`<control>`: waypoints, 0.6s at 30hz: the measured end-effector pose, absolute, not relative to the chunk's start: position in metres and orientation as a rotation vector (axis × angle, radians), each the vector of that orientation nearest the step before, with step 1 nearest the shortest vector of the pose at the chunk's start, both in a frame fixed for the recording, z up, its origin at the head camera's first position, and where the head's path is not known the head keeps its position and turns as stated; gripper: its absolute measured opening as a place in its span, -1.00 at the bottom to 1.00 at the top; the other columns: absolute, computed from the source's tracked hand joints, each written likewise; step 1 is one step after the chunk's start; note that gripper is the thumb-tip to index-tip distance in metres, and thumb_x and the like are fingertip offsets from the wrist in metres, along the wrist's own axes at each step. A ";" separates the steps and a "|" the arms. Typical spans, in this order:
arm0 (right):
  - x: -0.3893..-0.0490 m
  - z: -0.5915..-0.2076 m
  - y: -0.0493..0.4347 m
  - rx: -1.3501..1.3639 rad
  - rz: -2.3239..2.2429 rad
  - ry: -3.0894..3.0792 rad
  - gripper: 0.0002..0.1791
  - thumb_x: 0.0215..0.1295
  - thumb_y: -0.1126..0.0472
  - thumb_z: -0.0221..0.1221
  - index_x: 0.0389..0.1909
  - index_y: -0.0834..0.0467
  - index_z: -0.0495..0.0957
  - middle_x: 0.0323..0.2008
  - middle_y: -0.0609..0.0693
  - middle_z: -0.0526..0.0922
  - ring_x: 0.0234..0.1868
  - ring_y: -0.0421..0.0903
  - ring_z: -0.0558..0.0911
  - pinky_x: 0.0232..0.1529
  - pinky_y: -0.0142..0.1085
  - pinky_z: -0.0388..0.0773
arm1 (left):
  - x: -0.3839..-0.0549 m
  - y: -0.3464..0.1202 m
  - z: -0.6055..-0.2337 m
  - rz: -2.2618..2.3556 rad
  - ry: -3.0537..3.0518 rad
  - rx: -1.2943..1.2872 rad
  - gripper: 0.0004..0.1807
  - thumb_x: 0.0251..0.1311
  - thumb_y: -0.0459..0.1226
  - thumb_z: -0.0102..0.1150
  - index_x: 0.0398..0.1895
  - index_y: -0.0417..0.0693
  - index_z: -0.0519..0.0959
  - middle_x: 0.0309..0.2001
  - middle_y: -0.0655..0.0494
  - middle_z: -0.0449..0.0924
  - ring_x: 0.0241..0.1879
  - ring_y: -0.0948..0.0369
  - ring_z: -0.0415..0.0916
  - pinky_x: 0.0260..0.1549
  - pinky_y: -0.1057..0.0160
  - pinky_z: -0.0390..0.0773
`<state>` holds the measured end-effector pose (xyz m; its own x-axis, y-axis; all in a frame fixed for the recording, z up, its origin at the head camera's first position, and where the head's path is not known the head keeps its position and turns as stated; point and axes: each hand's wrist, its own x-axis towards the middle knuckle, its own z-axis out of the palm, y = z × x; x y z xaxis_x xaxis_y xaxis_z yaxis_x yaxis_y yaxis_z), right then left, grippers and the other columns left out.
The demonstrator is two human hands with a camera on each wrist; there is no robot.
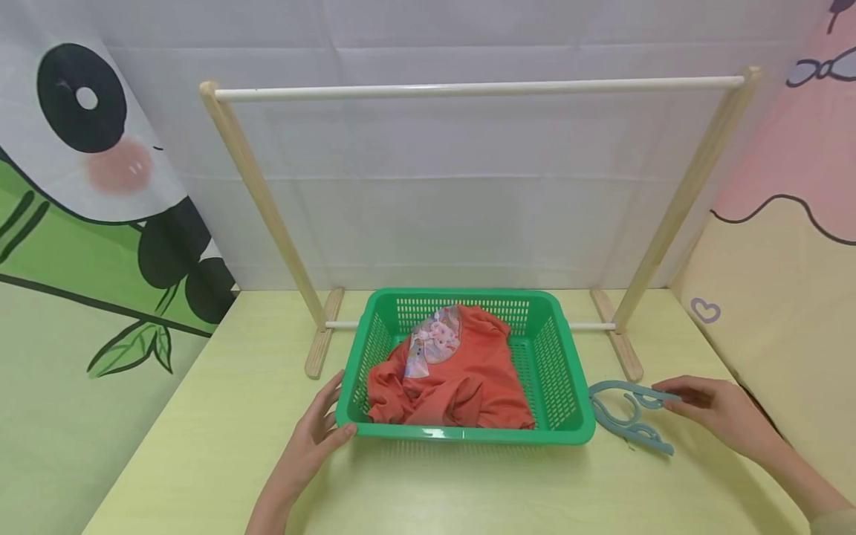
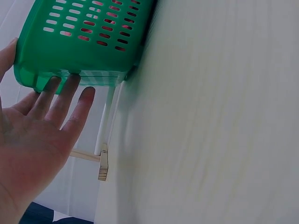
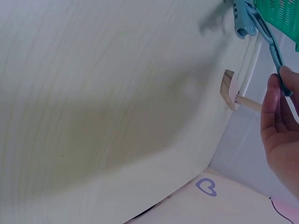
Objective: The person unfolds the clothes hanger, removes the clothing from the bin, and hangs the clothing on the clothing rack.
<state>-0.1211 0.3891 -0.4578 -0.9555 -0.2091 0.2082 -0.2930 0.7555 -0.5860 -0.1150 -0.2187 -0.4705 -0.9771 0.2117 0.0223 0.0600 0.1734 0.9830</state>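
Observation:
A green plastic basket [image 1: 461, 434] sits on the table, holding a crumpled red garment [image 1: 481, 357] with a pale printed patch. At its front left corner is my left hand [image 1: 310, 438], the thumb on the front rim and the extended fingers along the left side. The left wrist view shows those fingertips against the basket wall [image 2: 70, 51], palm uncovered. To the basket's right, my right hand [image 1: 718, 412] pinches one arm of a blue folding clothes hanger [image 1: 628, 427] between thumb and fingers. The hanger's two arms are folded toward each other, its other end close beside the basket.
Behind the basket stands a drying rack with a white top bar [image 1: 468, 91], wooden posts [image 1: 261, 200] and wooden feet [image 1: 618, 349]. A white cloth backdrop [image 1: 428, 223] hangs behind it. Printed cartoon panels [image 1: 100, 186] flank the pale yellow table [image 1: 221, 416].

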 end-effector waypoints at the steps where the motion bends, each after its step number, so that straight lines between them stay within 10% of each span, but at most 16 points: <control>1: -0.122 -0.458 0.389 0.393 0.958 -2.821 -0.75 0.25 0.22 0.32 -0.06 -0.04 0.69 -0.22 -0.26 0.76 -0.25 -0.47 0.68 -0.29 -0.63 0.54 | -0.115 -0.219 -0.471 1.931 2.309 0.274 -0.18 0.36 -0.35 0.11 0.58 0.16 -0.03 0.48 -0.20 0.15 0.20 0.52 0.46 0.06 0.42 0.53; 18: -0.135 -0.427 0.382 0.366 0.859 -2.658 -0.76 0.16 0.33 0.37 -0.18 -0.01 0.70 -0.48 -0.36 0.67 -0.52 -0.44 0.55 -0.64 -0.41 0.20 | -0.115 -0.220 -0.472 1.946 2.274 0.290 -0.19 0.37 -0.36 0.10 0.58 0.16 -0.03 0.47 -0.22 0.14 0.15 0.55 0.48 0.03 0.42 0.57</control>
<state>-0.1354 0.3819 -0.4271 -0.9149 -0.1418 0.3779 -0.3361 0.7859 -0.5189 -0.1153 -0.2195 -0.4718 -0.9724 0.2322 0.0229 0.0585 0.1476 0.9873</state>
